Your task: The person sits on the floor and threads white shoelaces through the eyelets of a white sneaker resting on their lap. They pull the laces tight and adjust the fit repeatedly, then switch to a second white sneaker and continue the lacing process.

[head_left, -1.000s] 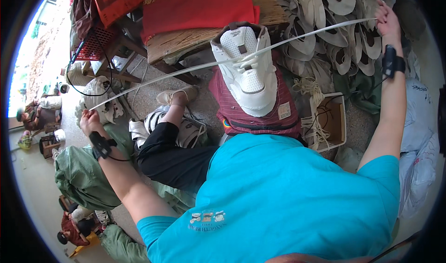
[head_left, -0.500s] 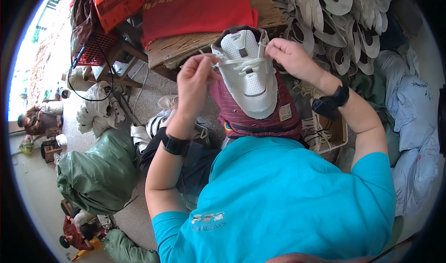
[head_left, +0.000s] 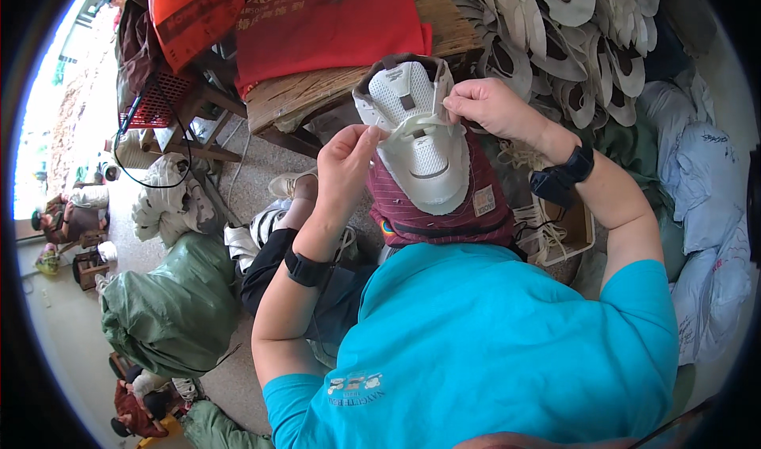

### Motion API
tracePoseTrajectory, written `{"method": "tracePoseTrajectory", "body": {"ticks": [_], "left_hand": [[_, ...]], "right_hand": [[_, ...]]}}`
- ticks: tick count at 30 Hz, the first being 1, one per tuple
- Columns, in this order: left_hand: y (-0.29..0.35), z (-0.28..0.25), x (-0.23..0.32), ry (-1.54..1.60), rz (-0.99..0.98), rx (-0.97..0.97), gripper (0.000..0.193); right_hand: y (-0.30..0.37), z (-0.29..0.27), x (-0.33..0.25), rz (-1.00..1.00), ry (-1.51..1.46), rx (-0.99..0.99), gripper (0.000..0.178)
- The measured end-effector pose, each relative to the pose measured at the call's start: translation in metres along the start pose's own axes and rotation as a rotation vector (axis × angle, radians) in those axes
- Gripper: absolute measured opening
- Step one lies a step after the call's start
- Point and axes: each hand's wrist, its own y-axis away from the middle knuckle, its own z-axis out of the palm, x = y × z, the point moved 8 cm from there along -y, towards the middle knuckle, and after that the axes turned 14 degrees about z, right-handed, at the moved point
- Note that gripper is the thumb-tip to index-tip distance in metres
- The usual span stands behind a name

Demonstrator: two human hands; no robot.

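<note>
A white shoe upper [head_left: 428,175] with mesh panels and a dark inner collar lies across my lap, toe toward me, on a maroon pinstriped cloth [head_left: 444,219]. A white shoelace [head_left: 422,122] crosses its tongue. My left hand [head_left: 347,160] is closed in a pinch on the lace at the upper's left edge. On the opposite side, thumb and forefinger of my right hand [head_left: 491,108] pinch together beside the eyelet row; the lace there is mostly hidden by the fingertips.
Ahead stands a wooden table [head_left: 317,92] with a red bag [head_left: 333,29] on it. Many pale shoe uppers [head_left: 587,45] hang in bunches at the far right. A bin of laces [head_left: 567,243] sits by my right side; a green sack [head_left: 174,306] stands left. Other people work at the far left.
Both hands have shifted slightly, the left one down and to the right. The lace, stretched straight across the upper before, now lies lower and looser over the tongue.
</note>
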Motion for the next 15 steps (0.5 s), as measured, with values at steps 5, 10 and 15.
{"method": "tracePoseTrajectory", "body": {"ticks": [5,10,15], "left_hand": [[0.001,-0.002,-0.002,-0.065,-0.06,-0.045,0.022],[-0.007,-0.003,-0.002,-0.119,-0.131,-0.045,0.018],[-0.024,0.015,0.047,-0.956,0.456,-0.136,0.014]], "right_hand": [[0.021,0.003,-0.051,-0.339,0.567,0.363,0.02],[0.023,0.009,-0.062,-0.446,0.812,0.376,0.018],[0.013,0.019,-0.068,-0.392,0.967,0.285,0.017]]}}
